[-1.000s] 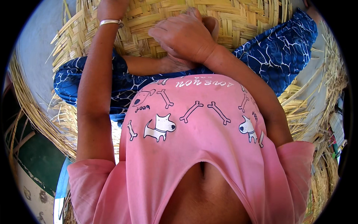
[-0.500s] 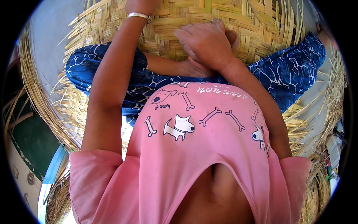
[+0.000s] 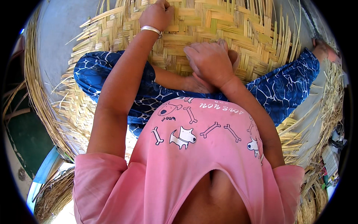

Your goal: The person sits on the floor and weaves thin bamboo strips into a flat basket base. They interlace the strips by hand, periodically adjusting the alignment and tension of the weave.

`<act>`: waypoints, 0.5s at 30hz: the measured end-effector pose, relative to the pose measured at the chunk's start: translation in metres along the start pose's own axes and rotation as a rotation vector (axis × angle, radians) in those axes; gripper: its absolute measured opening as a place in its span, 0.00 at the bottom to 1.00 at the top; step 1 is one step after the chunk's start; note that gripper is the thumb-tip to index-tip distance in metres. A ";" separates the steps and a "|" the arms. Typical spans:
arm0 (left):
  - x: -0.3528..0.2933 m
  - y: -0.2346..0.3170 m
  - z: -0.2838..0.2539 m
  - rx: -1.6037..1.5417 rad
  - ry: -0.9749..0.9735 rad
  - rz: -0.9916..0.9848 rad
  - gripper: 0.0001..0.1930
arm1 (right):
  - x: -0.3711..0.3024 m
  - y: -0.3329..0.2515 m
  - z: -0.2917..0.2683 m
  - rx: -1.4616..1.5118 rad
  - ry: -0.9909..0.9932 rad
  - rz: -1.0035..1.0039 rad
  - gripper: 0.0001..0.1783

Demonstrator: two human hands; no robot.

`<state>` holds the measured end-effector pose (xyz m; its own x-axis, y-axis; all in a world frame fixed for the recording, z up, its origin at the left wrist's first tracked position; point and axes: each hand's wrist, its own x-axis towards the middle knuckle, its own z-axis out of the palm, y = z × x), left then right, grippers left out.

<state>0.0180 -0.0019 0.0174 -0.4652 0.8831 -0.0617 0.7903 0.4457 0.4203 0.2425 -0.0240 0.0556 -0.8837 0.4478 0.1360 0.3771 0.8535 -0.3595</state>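
Observation:
A woven mat of pale yellow-green split strips (image 3: 209, 26) lies in front of me, its loose strip ends sticking out at the edges. Over its far left part, my left hand (image 3: 158, 16), with a silver bangle at the wrist, is closed with the knuckles up. Whatever it grips is hidden. Nearer to me, my right hand (image 3: 212, 61) is bent downward over my foot (image 3: 201, 84) and the mat, fingers curled together. Its fingertips and anything in them are out of sight.
My legs in blue patterned trousers (image 3: 99, 71) are folded on the mat, with the other foot (image 3: 326, 50) out at the far right. Bundles of long dry strips (image 3: 33, 86) curve along the left. More straw-like strips (image 3: 328, 89) lie at the right, beside grey floor (image 3: 56, 33).
The view has shifted, so the mat and both hands sit lower in the picture. My left hand now shows more fully. My right hand keeps its curled pose by the foot.

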 end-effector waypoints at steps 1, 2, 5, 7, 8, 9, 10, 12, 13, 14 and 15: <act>0.000 -0.001 0.001 -0.002 0.004 -0.004 0.16 | 0.000 0.000 0.000 -0.003 0.005 -0.001 0.08; 0.000 -0.002 0.002 -0.004 0.008 -0.008 0.16 | 0.000 0.000 0.000 -0.006 0.011 -0.001 0.08; 0.002 -0.001 0.002 -0.009 0.027 -0.005 0.16 | 0.001 0.000 0.001 -0.018 0.017 0.004 0.08; 0.001 -0.001 0.002 -0.012 0.035 -0.002 0.16 | 0.001 0.000 0.000 -0.034 -0.001 0.008 0.08; 0.001 -0.001 0.002 -0.013 0.038 0.000 0.16 | 0.002 0.000 0.000 -0.041 -0.010 0.009 0.08; 0.000 -0.002 0.002 -0.013 0.038 0.002 0.16 | 0.001 0.000 0.000 -0.033 0.000 0.002 0.08; 0.001 -0.002 0.003 -0.014 0.042 0.008 0.16 | 0.001 0.000 0.000 -0.024 0.011 -0.005 0.08; 0.002 -0.003 0.004 -0.016 0.050 0.020 0.16 | 0.001 0.000 0.000 -0.022 0.010 -0.007 0.08; 0.002 -0.003 0.003 -0.022 0.044 0.016 0.16 | 0.001 0.000 -0.002 -0.029 -0.001 -0.002 0.08; 0.002 -0.002 0.003 -0.029 0.039 0.012 0.17 | 0.001 0.000 -0.003 -0.035 -0.012 0.003 0.07; 0.002 0.000 0.002 -0.034 0.031 0.011 0.17 | 0.001 0.001 0.000 -0.020 0.027 0.006 0.05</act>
<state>0.0180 -0.0002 0.0150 -0.4692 0.8826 -0.0292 0.7816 0.4305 0.4515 0.2424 -0.0229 0.0551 -0.8738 0.4595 0.1595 0.3877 0.8560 -0.3421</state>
